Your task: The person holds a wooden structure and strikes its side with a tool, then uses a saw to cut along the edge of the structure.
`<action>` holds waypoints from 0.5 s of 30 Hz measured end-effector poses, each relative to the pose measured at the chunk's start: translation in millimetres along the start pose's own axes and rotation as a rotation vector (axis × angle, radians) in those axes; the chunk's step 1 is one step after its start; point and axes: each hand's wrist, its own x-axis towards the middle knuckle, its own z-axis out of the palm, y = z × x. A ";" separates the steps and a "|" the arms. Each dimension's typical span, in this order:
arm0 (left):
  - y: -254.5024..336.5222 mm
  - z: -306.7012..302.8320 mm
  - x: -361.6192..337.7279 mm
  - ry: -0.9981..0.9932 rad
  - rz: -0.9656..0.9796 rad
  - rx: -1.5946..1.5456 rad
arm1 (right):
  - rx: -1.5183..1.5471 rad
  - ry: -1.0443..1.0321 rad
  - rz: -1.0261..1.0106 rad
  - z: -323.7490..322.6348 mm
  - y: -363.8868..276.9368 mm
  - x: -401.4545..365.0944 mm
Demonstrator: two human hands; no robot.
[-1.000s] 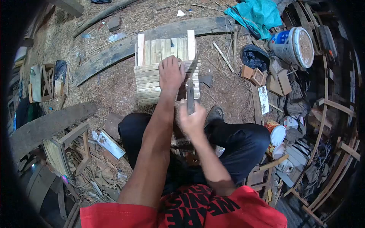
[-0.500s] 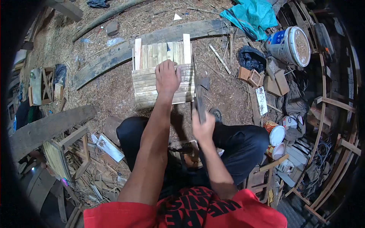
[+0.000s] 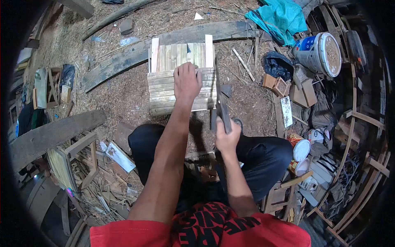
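Observation:
In front of my knees stands a small slatted wooden box (image 3: pixel 162 91), built of narrow pale strips, with two lighter battens sticking up at its far corners. My left hand (image 3: pixel 187 82) lies over its top, fingers curled over the far edge of the top slats. Close to the box's right side, my right hand (image 3: pixel 228 136) is closed around the dark handle of a hatchet (image 3: pixel 225 90). The hatchet's head is beside the box's right edge, and its handle points back toward me.
A long curved plank (image 3: pixel 119 66) lies on the shavings-covered ground behind the box. To the right are a paint bucket (image 3: pixel 317 53), a teal tarp (image 3: pixel 279 18), a black plastic bag (image 3: pixel 277 66) and wood offcuts. Wooden frames (image 3: pixel 84 154) and scraps lie at left.
The view has shifted slightly, so the surroundings sit a little to the right. The hatchet and my right hand have moved slightly nearer me relative to the box; my left hand keeps its place.

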 end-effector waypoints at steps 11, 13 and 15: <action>-3.0 1.9 -3.4 0.008 -0.003 -0.023 | 0.008 0.023 0.031 1.3 -9.3 -8.7; -7.2 4.4 5.0 0.001 -0.006 0.013 | 0.020 -0.082 0.064 17.3 -36.1 -0.1; -1.3 7.3 -2.6 -0.015 -0.006 0.036 | -0.047 -0.081 -0.100 48.2 -39.4 -0.1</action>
